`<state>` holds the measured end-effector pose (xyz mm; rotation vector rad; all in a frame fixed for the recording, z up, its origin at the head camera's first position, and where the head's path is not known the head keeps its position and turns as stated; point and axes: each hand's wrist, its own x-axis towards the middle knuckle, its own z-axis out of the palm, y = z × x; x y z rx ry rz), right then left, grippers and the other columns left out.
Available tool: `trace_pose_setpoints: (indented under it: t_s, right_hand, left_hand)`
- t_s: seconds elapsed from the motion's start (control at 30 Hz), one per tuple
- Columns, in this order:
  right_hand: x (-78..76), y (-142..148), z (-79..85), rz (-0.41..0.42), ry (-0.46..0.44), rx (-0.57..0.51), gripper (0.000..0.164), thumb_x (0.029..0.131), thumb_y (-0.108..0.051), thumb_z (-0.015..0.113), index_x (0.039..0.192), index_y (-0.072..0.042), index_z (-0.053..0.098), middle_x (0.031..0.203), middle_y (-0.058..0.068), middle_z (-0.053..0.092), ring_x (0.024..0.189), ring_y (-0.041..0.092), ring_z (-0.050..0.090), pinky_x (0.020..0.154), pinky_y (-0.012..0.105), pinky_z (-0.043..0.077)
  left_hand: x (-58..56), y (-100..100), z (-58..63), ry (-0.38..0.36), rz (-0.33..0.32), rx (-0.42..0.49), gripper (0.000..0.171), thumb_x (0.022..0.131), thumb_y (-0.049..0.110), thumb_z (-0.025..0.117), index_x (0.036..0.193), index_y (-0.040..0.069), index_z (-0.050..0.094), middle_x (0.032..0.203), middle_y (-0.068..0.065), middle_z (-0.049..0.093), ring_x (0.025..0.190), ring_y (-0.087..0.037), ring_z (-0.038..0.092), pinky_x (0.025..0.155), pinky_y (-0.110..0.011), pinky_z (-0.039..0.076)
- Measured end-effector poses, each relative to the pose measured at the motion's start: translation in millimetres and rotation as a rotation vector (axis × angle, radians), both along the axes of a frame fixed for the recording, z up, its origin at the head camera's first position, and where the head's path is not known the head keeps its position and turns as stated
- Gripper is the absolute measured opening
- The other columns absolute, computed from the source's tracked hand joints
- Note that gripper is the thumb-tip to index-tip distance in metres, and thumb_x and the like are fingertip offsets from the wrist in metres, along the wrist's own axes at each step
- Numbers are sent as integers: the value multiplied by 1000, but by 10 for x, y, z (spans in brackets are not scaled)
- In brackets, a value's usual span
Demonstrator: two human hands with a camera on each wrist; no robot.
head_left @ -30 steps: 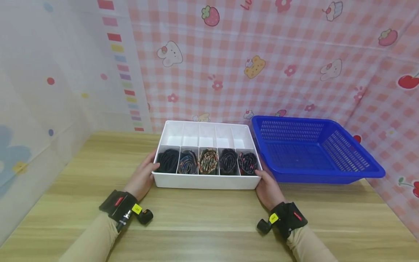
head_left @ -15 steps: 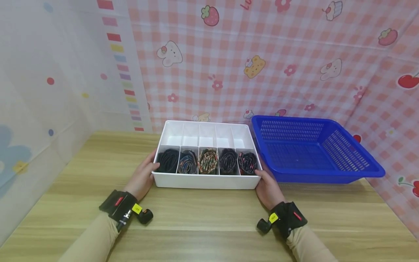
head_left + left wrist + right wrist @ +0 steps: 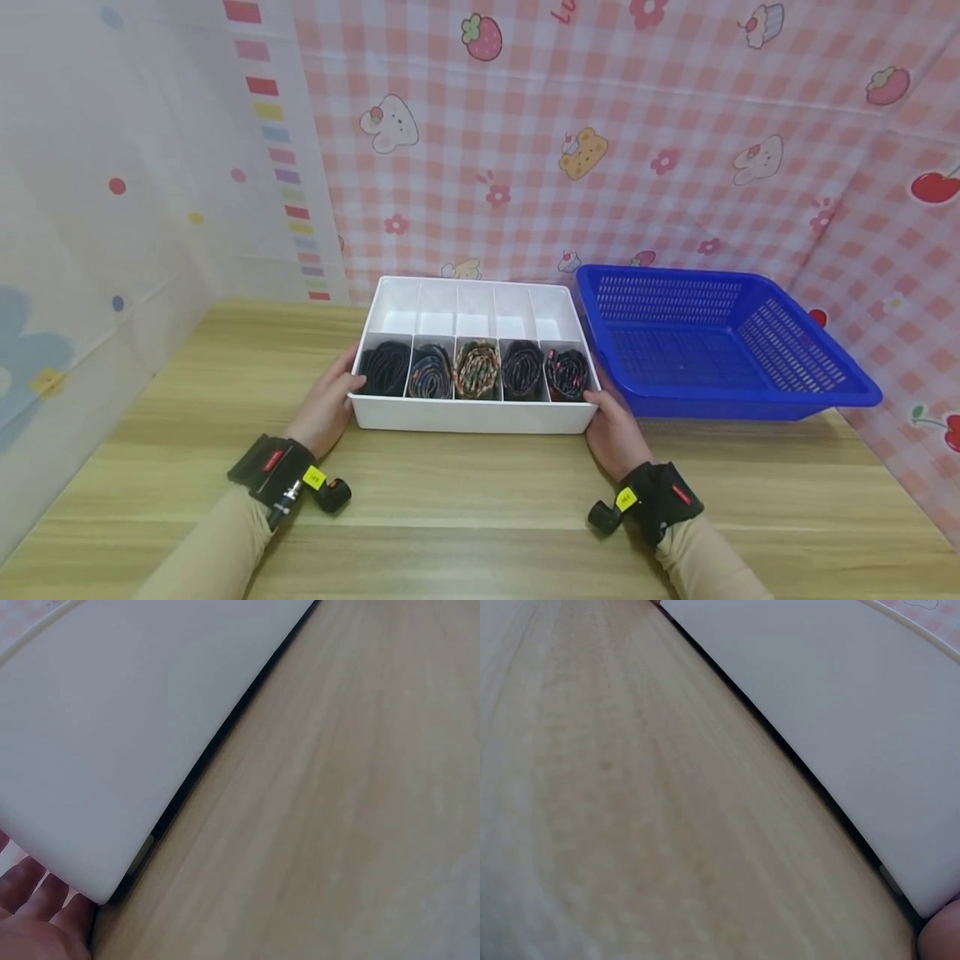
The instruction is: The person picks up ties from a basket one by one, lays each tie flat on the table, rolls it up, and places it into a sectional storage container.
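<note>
A white divided storage box [image 3: 472, 417] stands on the wooden table in the head view. Its front row of compartments holds several cloth rolls [image 3: 476, 369], some dark, one patterned in tan and red; the back row shows bare white floors. My left hand [image 3: 324, 412] grips the box's front left corner, thumb on the rim and fingers along the side. At the opposite front corner, my right hand [image 3: 617, 435] holds it the same way. The left wrist view shows fingers [image 3: 49, 900] against the corner of the white wall [image 3: 135, 727].
Close beside the box on the right sits a blue plastic basket [image 3: 750, 402] with slotted walls. Behind both hangs a pink checked cloth [image 3: 480, 167], with a pale dotted cloth [image 3: 150, 225] at the left. The wooden table [image 3: 465, 500] extends in front.
</note>
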<state>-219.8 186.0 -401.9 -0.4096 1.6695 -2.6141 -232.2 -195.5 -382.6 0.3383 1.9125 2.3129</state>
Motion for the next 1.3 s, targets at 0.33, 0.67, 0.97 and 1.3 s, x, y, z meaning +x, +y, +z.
trace_pose_setpoints:
  t_s: [0.33,0.67,0.97,1.3]
  right_hand:
    - [55,30,-3,-7,-87,18,70,92,0,34,156,-11,7,162,1,5,145,13,1,116,36,-3]
    - [46,40,-32,-24,-89,-3,69,93,1,33,156,-9,8,162,3,6,145,15,3,117,36,0]
    - [90,51,-49,-25,-82,5,68,93,0,35,155,-7,8,162,4,5,145,16,1,116,37,-2]
    - [69,43,5,-86,-107,75,65,95,-4,40,155,-7,15,161,7,12,145,17,8,117,37,5]
  left_hand:
    - [16,18,-28,-14,-2,12,65,94,1,36,155,5,13,161,-10,10,145,-23,10,116,-41,12]
    - [-40,7,-73,17,-9,31,64,93,1,38,154,2,15,159,-13,13,143,-24,14,113,-30,21]
    - [2,1,-103,18,-18,25,64,94,1,38,154,3,15,159,-14,13,143,-25,14,109,-26,28]
    - [8,47,42,106,105,-205,62,94,3,42,153,2,21,156,-20,21,141,-34,22,111,-41,28]
